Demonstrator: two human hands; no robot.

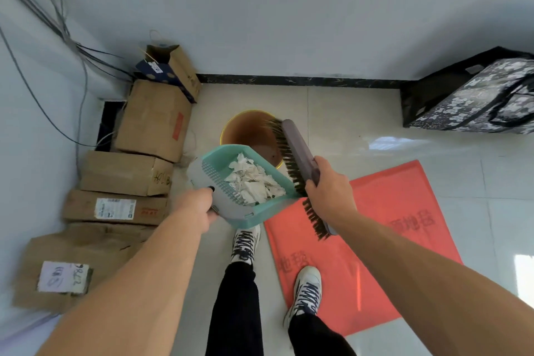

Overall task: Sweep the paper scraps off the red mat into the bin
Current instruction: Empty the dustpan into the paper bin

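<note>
My left hand grips the handle of a teal and grey dustpan, held above the floor with its far edge over the bin. A heap of white paper scraps lies inside the pan. My right hand is closed on a brush with a grey back and dark bristles, held alongside the pan's right wall. The round bin, brown inside with a yellow rim, stands on the floor just beyond the pan. The red mat lies on the tiles at right, under my right foot.
Cardboard boxes are stacked along the left wall, with cables above them. A patterned black bag sits at the back right against the wall. My two feet stand by the mat's left edge on pale floor tiles.
</note>
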